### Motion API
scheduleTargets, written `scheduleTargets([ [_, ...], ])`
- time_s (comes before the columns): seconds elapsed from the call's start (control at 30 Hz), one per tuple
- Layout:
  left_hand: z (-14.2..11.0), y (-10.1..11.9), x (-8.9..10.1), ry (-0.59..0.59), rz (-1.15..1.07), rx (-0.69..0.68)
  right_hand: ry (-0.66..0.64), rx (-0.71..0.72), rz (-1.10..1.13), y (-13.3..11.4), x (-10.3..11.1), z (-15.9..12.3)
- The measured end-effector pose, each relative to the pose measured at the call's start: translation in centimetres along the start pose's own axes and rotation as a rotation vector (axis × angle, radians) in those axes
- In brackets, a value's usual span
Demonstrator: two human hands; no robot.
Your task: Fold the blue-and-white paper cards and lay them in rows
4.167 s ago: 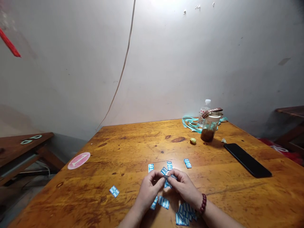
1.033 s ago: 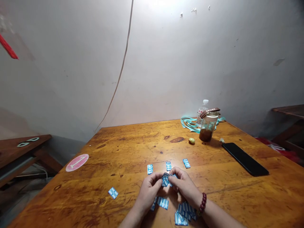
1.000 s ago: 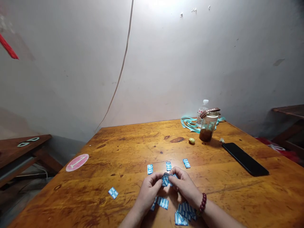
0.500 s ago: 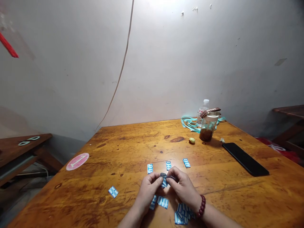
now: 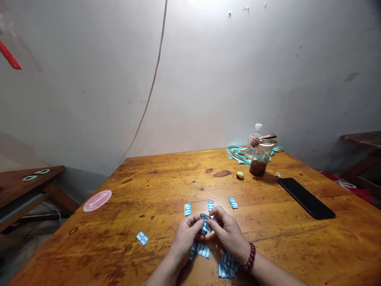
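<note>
Blue-white cards (image 5: 205, 217) sit between left hand (image 5: 185, 236) and right hand (image 5: 232, 231), both pinched closed on them, left nearer, long axis unclear.

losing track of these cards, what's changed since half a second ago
Between the left hand and right hand, the small blue-and-white rectangular cards have tilted, showing more printed face. The black rectangular phone and clear plastic bottle stayed put.

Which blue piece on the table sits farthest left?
The blue piece left of the left hand, with bare wood around it; the other pieces lie farther right.
</note>
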State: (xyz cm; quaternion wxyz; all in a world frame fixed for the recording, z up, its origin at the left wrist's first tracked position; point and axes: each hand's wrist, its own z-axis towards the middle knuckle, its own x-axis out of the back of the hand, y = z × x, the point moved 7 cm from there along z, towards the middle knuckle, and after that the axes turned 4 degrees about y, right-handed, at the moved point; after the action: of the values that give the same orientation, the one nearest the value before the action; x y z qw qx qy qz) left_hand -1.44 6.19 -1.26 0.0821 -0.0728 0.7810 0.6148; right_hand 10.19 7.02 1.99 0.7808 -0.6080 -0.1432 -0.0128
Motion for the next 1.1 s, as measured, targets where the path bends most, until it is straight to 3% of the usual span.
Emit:
scheduleTargets([
  [0.4,-0.5,0.1,-0.7,-0.036,0.014,0.009,0.028,0.068,-0.169,-0.2,0.3,-0.1],
  [0.6,-0.4,0.2,-0.7,-0.044,0.008,-0.005,0.003,0.034,-0.039,0.1,0.0,0.0],
  [0.77,-0.1,0.5,0.3,0.040,-0.053,-0.034,-0.008,0.020,0.038,-0.1,-0.2,0.1],
  [0.97,-0.3,0.6,0.7,0.042,-0.122,-0.013,0.009,0.038,-0.036,-0.3,0.2,0.1],
  [1.1,-0.5,0.5,0.1,-0.024,-0.065,0.012,-0.021,0.114,-0.144,-0.4,0.1,0.0],
])
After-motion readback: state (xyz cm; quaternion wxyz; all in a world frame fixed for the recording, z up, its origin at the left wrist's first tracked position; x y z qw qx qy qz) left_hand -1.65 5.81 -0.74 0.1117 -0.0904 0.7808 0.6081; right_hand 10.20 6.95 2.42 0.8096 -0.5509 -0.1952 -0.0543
